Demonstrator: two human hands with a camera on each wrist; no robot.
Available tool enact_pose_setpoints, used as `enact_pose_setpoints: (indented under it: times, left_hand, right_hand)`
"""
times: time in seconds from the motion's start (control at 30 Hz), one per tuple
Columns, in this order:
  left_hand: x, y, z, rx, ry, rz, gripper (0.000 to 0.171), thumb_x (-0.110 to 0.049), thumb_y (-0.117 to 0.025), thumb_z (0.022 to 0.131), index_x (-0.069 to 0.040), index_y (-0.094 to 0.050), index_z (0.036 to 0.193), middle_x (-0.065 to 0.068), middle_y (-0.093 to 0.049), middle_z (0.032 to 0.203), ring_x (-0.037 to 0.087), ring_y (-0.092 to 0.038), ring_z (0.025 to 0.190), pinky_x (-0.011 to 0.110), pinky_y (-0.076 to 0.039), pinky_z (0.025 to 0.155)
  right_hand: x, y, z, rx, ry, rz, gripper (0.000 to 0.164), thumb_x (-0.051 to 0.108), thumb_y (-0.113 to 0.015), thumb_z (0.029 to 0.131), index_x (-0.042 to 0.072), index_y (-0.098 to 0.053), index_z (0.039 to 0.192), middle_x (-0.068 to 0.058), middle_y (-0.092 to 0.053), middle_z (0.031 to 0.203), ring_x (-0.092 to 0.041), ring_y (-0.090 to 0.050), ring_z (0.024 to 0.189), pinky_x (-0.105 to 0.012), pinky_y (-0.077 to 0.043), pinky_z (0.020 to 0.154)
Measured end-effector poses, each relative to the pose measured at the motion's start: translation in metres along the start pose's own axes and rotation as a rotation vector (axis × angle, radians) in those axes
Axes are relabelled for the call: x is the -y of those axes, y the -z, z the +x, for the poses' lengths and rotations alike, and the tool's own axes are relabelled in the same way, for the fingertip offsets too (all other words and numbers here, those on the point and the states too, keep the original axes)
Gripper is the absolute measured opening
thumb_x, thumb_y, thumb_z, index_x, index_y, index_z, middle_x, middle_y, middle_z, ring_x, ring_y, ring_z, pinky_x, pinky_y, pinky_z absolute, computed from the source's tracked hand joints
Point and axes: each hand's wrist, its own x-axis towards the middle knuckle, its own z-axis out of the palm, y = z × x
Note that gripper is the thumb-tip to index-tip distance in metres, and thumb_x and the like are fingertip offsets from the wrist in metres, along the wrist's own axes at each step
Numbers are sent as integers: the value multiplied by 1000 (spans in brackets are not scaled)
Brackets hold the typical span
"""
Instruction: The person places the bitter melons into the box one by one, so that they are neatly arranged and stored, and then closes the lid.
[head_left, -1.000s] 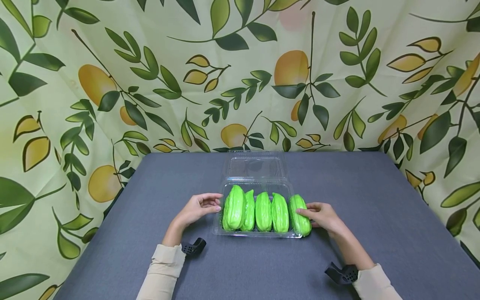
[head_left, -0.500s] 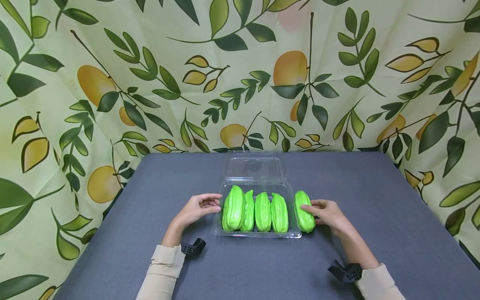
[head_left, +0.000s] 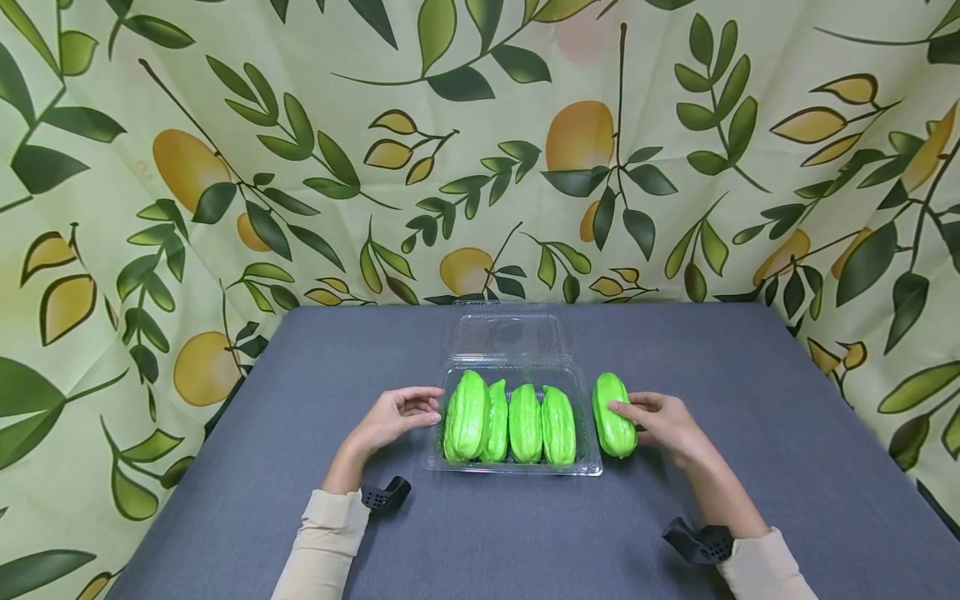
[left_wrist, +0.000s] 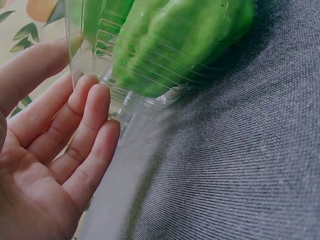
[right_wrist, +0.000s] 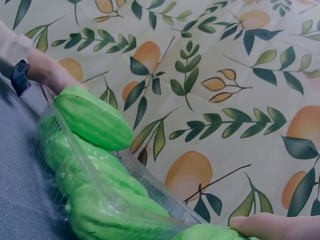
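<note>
A clear plastic clamshell container (head_left: 589,467) lies with its lid folded back and holds several green ridged gourds (head_left: 527,425). At its left side my left hand (head_left: 393,419) holds the rim; in the left wrist view the fingertips (left_wrist: 102,97) meet the outside of the ribbed wall. Just past the right wall, my right hand (head_left: 666,421) pinches another green gourd (head_left: 615,417), thumb on top and fingers on its far right side. The right wrist view shows that thumb (right_wrist: 265,226) on the gourd (right_wrist: 207,233) at the bottom edge.
The hinged lid (head_left: 510,333) lies toward the back of the grey cloth-covered table (head_left: 517,533). A leaf-and-fruit patterned curtain (head_left: 480,150) hangs behind it and along both sides. Each wrist wears a black camera strap (head_left: 387,495).
My right hand has carried its gourd from overlapping the container's right edge out to the right and slightly farther back. My left hand has stayed at the left rim.
</note>
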Motion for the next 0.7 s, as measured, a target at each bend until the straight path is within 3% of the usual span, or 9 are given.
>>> enact_pose_setpoints:
  times: [0.37,0.7]
  left_hand:
    - [-2,-3,1,4,-9,-4,47,-8,-70,87,10,-55,128,35,-58,112,-2,-61,88,13,-53,80]
    - [-4,-10,4,-1,-15,25,46,-8,-71,86,9,-56,127,34,-60,110,-2,-61,87,13,-53,79]
  right_hand:
    - [8,3,-7,4,8,-26,72,40,-61,93,-12,-40,138,-31,-49,137,-11,-62,97,-28,-58,78]
    - [17,5,-15,-15,25,-8,73,38,-62,93,-12,-38,139,-30,-51,132,-6,-60,92,-27,-58,78]
